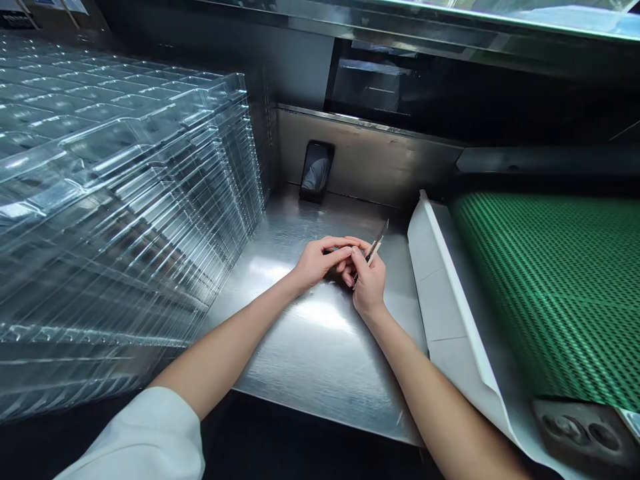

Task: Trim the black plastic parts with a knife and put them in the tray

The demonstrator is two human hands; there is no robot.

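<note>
My right hand (369, 283) is closed round a slim, pointed metal tool (377, 241), whose tip sticks out up and to the right. Its exact kind is hard to make out; a pale strip shows along its side. My left hand (320, 260) meets the right one at the fingertips, thumb and fingers drawn together in a pinch. Whatever lies between the left fingertips is hidden or too small to name. Both hands are above a shiny metal work surface (310, 360).
Tall stacks of clear plastic trays (200, 153) fill the left side. A dark phone (317, 170) leans upright against the metal back wall (390, 157). To the right, a white guard (443, 287) borders a green perforated conveyor belt (560, 280), with a metal bracket (583, 430) near its front.
</note>
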